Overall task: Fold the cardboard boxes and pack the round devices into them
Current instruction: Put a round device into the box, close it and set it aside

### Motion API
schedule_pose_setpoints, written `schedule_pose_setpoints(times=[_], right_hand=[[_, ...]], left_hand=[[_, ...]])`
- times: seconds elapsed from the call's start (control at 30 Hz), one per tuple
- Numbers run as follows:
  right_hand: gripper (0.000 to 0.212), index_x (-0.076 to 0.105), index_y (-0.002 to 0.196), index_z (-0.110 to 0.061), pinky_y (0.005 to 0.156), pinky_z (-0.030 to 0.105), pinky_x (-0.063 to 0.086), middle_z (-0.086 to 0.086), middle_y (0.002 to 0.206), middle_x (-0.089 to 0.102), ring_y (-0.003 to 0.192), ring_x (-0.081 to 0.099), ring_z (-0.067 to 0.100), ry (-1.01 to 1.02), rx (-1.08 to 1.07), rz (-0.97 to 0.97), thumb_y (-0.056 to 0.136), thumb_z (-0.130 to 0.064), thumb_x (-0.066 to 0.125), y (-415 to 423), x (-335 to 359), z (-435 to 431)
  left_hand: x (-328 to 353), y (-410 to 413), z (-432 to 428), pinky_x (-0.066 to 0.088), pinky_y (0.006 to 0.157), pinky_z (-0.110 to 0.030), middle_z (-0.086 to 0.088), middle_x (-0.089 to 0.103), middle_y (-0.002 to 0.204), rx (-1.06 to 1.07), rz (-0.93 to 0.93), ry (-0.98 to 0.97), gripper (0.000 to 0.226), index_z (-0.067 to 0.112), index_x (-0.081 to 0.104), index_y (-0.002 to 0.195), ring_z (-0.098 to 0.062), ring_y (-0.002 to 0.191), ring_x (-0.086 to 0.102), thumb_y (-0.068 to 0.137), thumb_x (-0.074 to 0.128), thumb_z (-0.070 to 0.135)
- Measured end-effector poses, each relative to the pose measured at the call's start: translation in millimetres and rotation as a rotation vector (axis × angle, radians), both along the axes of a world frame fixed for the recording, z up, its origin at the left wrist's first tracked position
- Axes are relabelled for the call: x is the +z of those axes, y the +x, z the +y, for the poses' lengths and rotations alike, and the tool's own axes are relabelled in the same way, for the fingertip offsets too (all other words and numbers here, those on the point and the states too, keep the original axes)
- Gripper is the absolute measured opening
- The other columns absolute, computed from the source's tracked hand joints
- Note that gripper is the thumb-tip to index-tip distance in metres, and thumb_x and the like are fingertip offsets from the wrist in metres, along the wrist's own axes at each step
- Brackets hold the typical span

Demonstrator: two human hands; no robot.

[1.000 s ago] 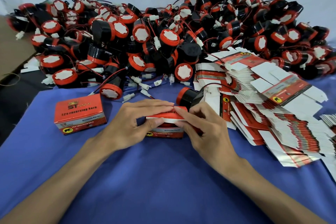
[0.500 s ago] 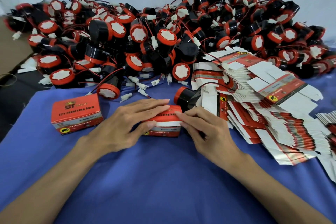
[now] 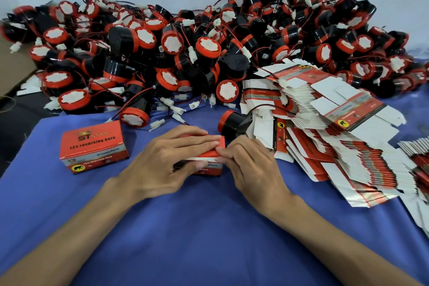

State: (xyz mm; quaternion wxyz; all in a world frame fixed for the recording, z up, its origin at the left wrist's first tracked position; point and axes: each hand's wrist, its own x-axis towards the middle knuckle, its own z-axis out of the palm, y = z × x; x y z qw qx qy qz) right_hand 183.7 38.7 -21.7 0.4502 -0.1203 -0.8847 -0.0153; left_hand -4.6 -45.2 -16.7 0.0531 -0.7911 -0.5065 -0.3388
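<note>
Centrally, on the blue cloth [image 3: 209, 227], one red horn carton [image 3: 212, 168] is laid with its long axis left to right, printed front toward the person. It is clasped over top and front by the left hand [image 3: 162, 165]; its white-edged flap is pinched at the right end by the right hand [image 3: 250, 165]. Contents are hidden. A closed carton [image 3: 92, 146] is stood to its left. Flat carton blanks [image 3: 336, 141] are stacked at right, and reversing horns [image 3: 185, 53] are heaped behind.

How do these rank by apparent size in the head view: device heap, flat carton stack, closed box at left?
1. device heap
2. flat carton stack
3. closed box
The box lies nearer than the heap, yet looks smallest.
</note>
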Motion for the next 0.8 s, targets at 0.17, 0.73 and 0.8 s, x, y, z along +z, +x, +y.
schedule_pose_setpoints(times=[0.17,0.73,0.8], right_hand=[[0.017,0.07,0.083,0.003,0.055,0.036,0.048,0.012,0.072,0.063,0.06,0.06,0.026,-0.013,-0.007,0.021,0.089,-0.009,0.059,-2,1,-3],[0.013,0.072,0.096,0.003,0.06,0.042,0.05,0.009,0.086,0.067,0.077,0.062,0.018,-0.268,0.244,0.03,0.087,-0.004,0.067,0,1,7],[0.009,0.073,0.092,0.002,0.058,0.043,0.05,0.009,0.083,0.067,0.075,0.062,0.017,-0.27,0.233,0.049,0.084,0.001,0.069,-2,1,6]], left_hand=[[-1,4,1,0.04,0.107,-0.034,0.004,0.058,0.132,-0.003,-0.035,-0.031,0.049,0.01,0.058,0.13,-0.017,0.126,0.05,0.088,0.061,0.035],[-4,5,7,0.042,0.107,-0.034,0.0,0.062,0.128,-0.047,-0.25,-0.069,0.039,0.009,0.061,0.124,-0.013,0.127,0.052,0.089,0.059,0.028],[-4,5,6,0.039,0.109,-0.032,0.001,0.06,0.131,-0.049,-0.202,-0.061,0.043,0.009,0.059,0.126,-0.012,0.13,0.05,0.089,0.061,0.029]])
